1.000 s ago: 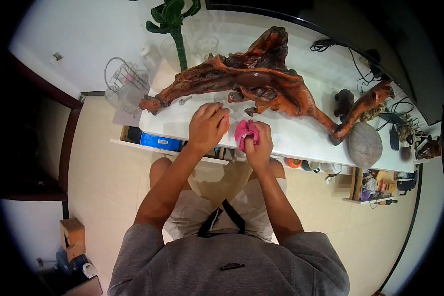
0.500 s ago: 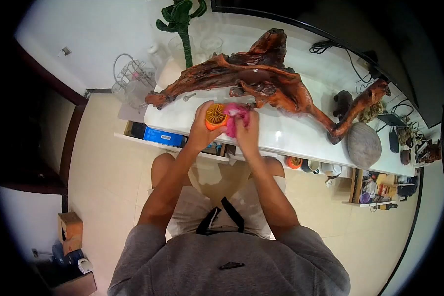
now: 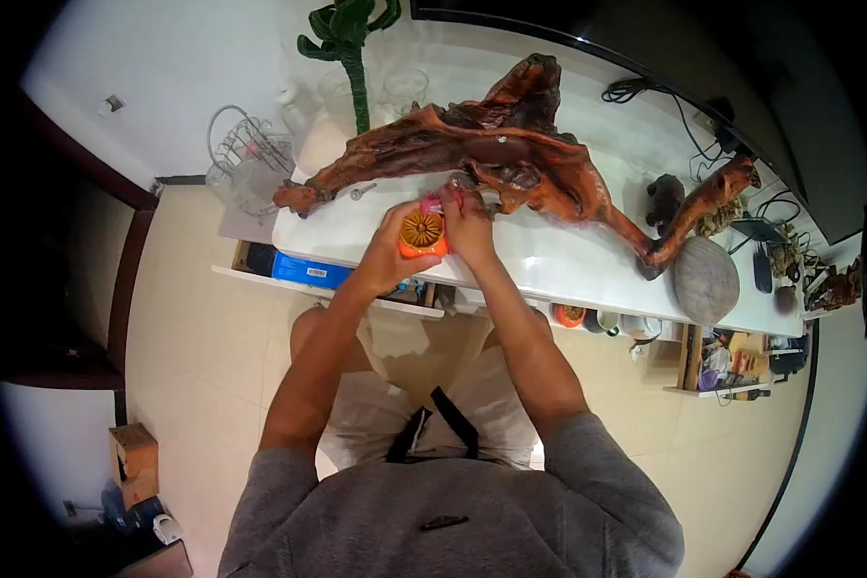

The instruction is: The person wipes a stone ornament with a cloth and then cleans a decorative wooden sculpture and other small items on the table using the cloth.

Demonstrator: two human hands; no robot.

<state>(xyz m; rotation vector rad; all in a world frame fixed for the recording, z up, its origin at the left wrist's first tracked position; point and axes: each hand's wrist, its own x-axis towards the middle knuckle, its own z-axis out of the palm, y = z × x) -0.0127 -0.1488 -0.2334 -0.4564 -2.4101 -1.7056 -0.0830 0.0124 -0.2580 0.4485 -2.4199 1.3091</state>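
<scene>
My left hand [image 3: 387, 252] is closed around the left side of an orange persimmon-shaped jar [image 3: 424, 249] with a ribbed golden-brown top facing up. Against the jar's far right side, my right hand [image 3: 469, 226] is closed on a pink cloth [image 3: 432, 205], most of which its fingers hide. Both hands are over the front edge of the white cabinet top [image 3: 549, 267]. Just beyond them lies a large reddish-brown driftwood piece [image 3: 539, 173]. A small metal key-like object [image 3: 363, 189] rests left of the hands.
Below the hands, an open drawer [image 3: 356, 296] holds a blue box [image 3: 310, 272]. A second orange persimmon-shaped jar [image 3: 569, 314] sits on a lower shelf at right. A grey round stone [image 3: 706, 280], a dark figurine [image 3: 665, 202] and another open drawer [image 3: 689, 356] are farther right.
My right hand has moved slightly up and left against the jar, bunching the pink cloth so less of it shows. My left hand still holds the jar.
</scene>
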